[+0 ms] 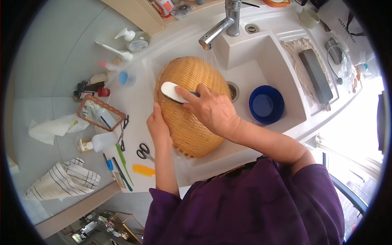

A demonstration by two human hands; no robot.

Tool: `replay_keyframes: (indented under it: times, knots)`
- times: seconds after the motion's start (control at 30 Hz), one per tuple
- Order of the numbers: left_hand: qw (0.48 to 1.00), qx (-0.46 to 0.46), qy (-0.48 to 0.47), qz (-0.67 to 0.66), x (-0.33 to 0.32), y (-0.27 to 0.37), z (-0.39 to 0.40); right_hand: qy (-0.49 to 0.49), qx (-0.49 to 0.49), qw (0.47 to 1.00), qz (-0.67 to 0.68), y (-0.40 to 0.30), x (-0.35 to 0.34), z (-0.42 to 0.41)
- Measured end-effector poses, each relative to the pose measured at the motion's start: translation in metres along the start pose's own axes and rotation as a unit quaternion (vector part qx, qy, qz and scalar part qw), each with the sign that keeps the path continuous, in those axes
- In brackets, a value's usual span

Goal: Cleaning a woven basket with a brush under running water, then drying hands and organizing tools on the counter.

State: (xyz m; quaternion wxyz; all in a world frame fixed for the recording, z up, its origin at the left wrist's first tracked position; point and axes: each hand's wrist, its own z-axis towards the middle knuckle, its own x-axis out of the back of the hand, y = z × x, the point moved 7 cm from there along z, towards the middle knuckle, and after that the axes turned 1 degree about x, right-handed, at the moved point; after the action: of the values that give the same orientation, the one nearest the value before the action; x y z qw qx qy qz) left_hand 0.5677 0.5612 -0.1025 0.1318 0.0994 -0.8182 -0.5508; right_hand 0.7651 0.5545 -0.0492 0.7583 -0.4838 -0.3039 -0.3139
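Note:
A woven bamboo basket is tilted over the white sink, its rounded outer side facing me. My left hand grips its left rim, thumb on the weave and the other fingers hidden behind. In my right hand is a scrubbing brush with a white back and a dark blue handle. The brush lies against the basket's upper left side; its bristles are mostly hidden. Water runs from the chrome faucet behind the basket's upper right edge.
A dark blue bowl holding water stands in the basin, right of the drain. On the right ledge a grey sharpening stone rests on a cloth. The left counter holds scissors, combs, a pump bottle and a brown plastic basket.

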Motion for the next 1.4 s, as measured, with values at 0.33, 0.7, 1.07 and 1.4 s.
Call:
replay_keyframes:
  times: [0.33, 0.7, 1.07, 1.4]
  knots:
    - [0.986, 0.049, 0.07, -0.144, 0.002, -0.065, -0.027, -0.146, -0.329, 0.931, 0.065, 0.252, -0.101, -0.054]
    - [0.859, 0.297, -0.375, -0.18, -0.036, -0.006, 0.082, -0.152, -0.312, 0.938, 0.019, 0.252, -0.085, -0.037]
    - [0.995, 0.062, -0.058, 0.047, -0.035, 0.009, 0.083, -0.091, -0.228, 0.969, 0.041, 0.181, -0.05, 0.012]
    - [0.995, -0.1, -0.021, 0.015, -0.017, -0.014, 0.018, -0.076, 0.002, 0.997, -0.02, 0.029, -0.016, 0.025]
